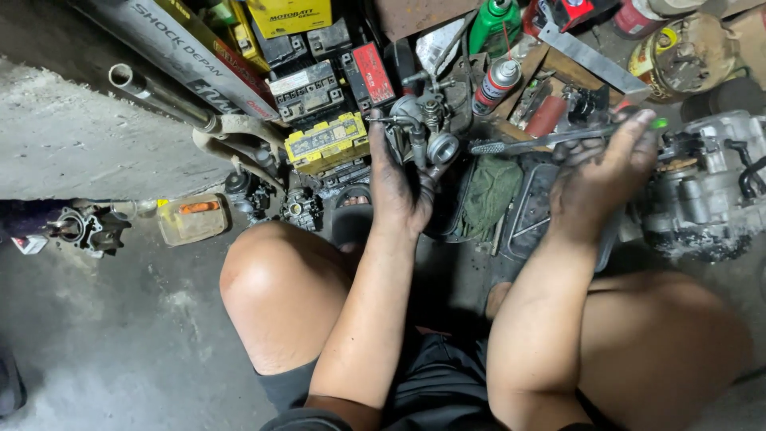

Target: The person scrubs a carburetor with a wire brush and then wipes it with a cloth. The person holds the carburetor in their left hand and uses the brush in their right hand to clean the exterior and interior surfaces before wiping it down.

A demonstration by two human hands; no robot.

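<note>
My left hand (399,187), black with grease, grips a small metal carburettor (423,128) and holds it up above the floor between my knees. My right hand (602,172) holds a long thin brush-like tool (550,140) with a green tip; its bristled end points left toward the carburettor and stops a little short of it. Both hands are above a dark tray (531,211) and a green rag (488,191) on the floor.
An engine block (706,191) lies at the right. Several batteries (327,144) and boxes are stacked at the back, with spray cans (495,84) beside them. Another carburettor (84,227) and a small plastic tub (191,219) sit on the concrete at the left. A metal tube (159,96) leans at the upper left.
</note>
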